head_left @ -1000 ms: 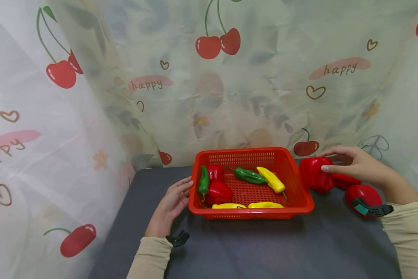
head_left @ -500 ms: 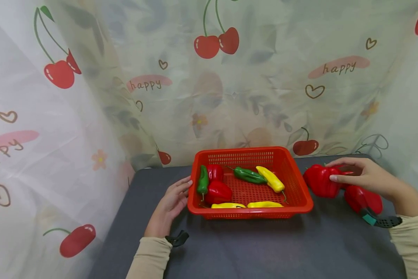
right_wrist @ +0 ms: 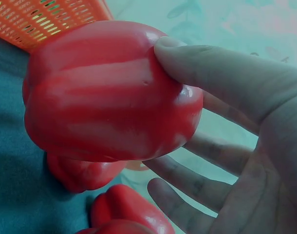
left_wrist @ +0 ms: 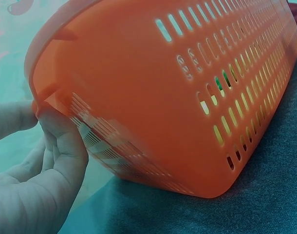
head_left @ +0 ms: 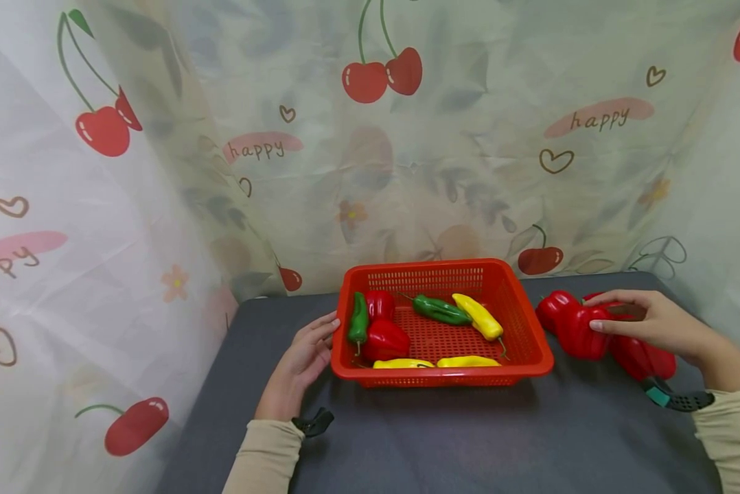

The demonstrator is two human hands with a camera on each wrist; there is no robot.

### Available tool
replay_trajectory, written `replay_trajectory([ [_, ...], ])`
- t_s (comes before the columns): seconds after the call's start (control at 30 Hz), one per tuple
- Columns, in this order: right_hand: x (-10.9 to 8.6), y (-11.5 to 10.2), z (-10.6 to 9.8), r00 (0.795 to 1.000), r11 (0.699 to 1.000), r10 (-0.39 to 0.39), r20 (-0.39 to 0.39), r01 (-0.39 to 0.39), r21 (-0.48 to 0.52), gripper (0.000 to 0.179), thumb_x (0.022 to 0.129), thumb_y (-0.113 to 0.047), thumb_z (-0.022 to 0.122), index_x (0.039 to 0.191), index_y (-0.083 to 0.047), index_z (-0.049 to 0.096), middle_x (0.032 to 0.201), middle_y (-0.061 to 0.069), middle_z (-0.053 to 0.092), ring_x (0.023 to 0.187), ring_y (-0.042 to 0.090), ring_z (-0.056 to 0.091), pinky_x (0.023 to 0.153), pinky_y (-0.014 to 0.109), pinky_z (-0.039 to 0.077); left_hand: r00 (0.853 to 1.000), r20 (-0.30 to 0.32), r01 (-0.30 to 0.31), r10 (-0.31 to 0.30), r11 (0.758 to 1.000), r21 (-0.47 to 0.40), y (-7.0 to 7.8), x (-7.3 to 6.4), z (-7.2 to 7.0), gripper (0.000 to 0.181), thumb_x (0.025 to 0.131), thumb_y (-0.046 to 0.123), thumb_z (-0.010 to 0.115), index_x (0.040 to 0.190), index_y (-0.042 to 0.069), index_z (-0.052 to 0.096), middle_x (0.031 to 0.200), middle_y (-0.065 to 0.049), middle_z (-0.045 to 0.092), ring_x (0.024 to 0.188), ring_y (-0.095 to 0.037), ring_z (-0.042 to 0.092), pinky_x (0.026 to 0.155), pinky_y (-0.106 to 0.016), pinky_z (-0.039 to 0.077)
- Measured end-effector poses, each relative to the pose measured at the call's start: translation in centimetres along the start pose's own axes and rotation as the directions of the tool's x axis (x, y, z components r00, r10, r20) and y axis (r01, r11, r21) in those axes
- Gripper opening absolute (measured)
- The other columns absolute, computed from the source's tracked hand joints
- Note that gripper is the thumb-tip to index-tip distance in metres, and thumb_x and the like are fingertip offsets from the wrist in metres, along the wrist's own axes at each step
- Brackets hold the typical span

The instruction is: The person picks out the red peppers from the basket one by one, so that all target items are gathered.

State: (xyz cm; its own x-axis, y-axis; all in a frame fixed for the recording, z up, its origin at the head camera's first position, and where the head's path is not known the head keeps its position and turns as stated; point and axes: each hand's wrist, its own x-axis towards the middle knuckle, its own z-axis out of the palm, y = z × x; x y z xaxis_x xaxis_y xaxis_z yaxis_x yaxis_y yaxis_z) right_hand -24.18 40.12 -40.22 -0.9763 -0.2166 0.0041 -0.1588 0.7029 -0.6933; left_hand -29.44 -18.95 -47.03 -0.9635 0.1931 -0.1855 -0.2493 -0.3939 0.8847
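Note:
In the head view, my left hand (head_left: 308, 353) holds the left rim of a red plastic basket (head_left: 530, 370). The left wrist view has thumb and finger pinching that rim. To the basket's right, my right hand (head_left: 657, 322) grips a red bell pepper (head_left: 583, 333). Seen from the right wrist, the thumb lies on the pepper (right_wrist: 112, 97) and other fingers reach behind it. Behind it on the left sits another red bell pepper (head_left: 555, 307). One more red pepper (head_left: 644, 357) lies under the right wrist, and a further one is mostly hidden by the hand.
Inside the basket are two red peppers (head_left: 385, 341), green peppers (head_left: 441, 311) (head_left: 358, 319) and several yellow peppers (head_left: 478, 317). A dark grey cloth (head_left: 469, 439) covers the table. A cherry-printed curtain (head_left: 407, 171) hangs close behind the basket and at both sides.
My right hand has moved right and nearer to me with the red bell pepper, uncovering another pepper behind it. The left hand keeps its hold on the rim.

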Motion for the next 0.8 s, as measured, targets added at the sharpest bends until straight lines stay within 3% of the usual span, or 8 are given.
replay_trajectory([
  [0.23,0.0,0.5,0.0,1.0,1.0,0.008,0.005,-0.008,-0.002,0.046,0.1,-0.027,0.075,0.14,-0.005,0.065,0.133,0.018,0.068,0.099,0.0,0.069,0.077,0.032,0.064,1.0,0.013,-0.01,0.01,1.0,0.014,-0.1,0.0,-0.2,0.051,0.109,0.012,0.057,0.157,-0.001,0.045,0.13,-0.002,0.07,0.105,-0.016,0.069,0.092,-0.029,0.062],
  [0.5,0.0,0.7,0.1,1.0,1.0,-0.012,0.011,0.012,0.007,0.047,0.098,-0.024,0.078,0.138,-0.004,0.066,0.122,0.003,0.074,0.096,0.006,0.072,0.078,0.03,0.063,1.0,0.016,-0.008,0.008,1.0,0.012,0.0,0.0,-0.2,0.05,0.11,0.013,0.057,0.157,0.0,0.045,0.131,-0.002,0.069,0.107,-0.016,0.069,0.093,-0.029,0.062],
  [0.8,-0.2,1.3,0.3,1.0,1.0,-0.013,0.022,0.013,-0.024,0.045,0.097,-0.024,0.08,0.136,-0.005,0.068,0.121,0.002,0.073,0.096,0.001,0.067,0.076,0.03,0.063,1.0,0.015,0.003,-0.003,1.0,-0.005,-0.1,0.1,-0.1,0.05,0.11,0.012,0.056,0.157,0.001,0.045,0.129,-0.001,0.07,0.107,-0.016,0.069,0.094,-0.029,0.062],
])
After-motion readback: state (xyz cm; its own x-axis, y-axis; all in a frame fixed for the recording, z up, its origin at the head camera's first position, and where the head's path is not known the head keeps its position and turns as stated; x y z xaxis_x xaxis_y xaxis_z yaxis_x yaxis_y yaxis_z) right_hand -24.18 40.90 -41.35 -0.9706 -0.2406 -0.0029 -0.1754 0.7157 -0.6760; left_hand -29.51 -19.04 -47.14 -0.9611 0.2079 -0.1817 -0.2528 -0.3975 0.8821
